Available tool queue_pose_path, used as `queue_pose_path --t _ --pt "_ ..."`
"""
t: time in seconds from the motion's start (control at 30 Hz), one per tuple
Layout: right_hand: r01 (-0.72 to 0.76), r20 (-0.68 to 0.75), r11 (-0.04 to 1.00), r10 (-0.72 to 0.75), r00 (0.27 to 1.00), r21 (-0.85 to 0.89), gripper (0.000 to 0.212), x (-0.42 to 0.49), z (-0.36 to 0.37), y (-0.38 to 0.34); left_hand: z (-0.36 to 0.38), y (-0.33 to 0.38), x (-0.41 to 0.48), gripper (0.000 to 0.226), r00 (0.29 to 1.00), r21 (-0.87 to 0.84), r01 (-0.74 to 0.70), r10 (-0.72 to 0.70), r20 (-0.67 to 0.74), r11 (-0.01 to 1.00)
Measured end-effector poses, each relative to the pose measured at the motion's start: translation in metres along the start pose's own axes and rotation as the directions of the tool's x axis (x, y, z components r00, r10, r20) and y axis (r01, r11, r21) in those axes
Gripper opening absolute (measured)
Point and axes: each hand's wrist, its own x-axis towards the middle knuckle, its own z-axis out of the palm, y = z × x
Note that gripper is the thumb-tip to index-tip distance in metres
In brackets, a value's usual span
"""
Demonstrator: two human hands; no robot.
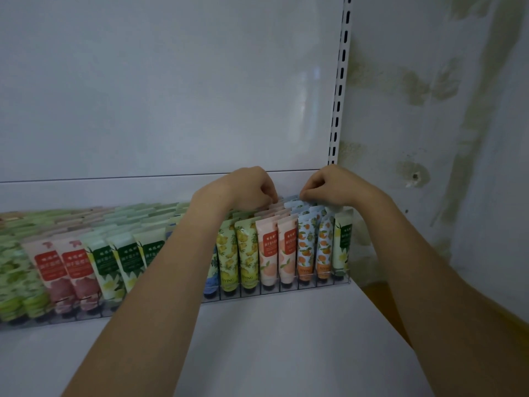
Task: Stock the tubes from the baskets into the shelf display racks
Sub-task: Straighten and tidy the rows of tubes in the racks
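Pinching the flat crimped top of a pale blue tube (294, 199), the right hand (332, 184) has thumb and forefinger closed on that edge at the back of the rack. Just beside it, the left hand (252, 187) curls its fingers down onto the tops of the rear peach tubes (276, 206); its fingertips are hidden, so I cannot tell whether it grips one.

The held tube stands in the rearmost part of its lane, long axis close to upright, sealed end up and its lower end hidden among its neighbours. All the tubes visible at the front stand the same way, on dark round caps, leaning slightly back, flat ends fanned in rows. They are soft, glossy plastic: orange-fruit prints (305, 250), peach with red labels, yellow-fruit prints (229, 253), and a pale green one (342, 242) at the right end.

The clear rack (286, 288) has thin transparent dividers forming narrow lanes running front to back, with a low front lip. It sits on a smooth white shelf (257, 353), against a plain white back panel (171, 81). A slotted white metal upright (340, 96) borders the panel, beside a stained, blotchy wall (443, 110).
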Motion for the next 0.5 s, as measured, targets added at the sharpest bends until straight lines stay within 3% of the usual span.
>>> queue_pose_path --t 0.2,0.37,0.5 --pt "0.017 0.014 1.000 -0.017 1.000 -0.003 0.007 -0.0008 0.0004 -0.0008 0.0005 0.0004 -0.0006 0.024 1.000 -0.004 -0.007 0.007 0.000 1.000" --pt "0.075 0.050 0.994 -0.079 0.996 0.079 0.027 -0.0024 -0.0015 -0.0067 0.0002 -0.0001 -0.0009 0.021 1.000 -0.029 -0.016 0.016 -0.021 0.999" --pt "0.088 0.115 0.995 -0.092 0.989 0.038 0.032 -0.0024 0.0015 -0.0089 -0.0008 0.0023 -0.0017 0.020 0.999 -0.036 -0.036 0.035 -0.014 0.999"
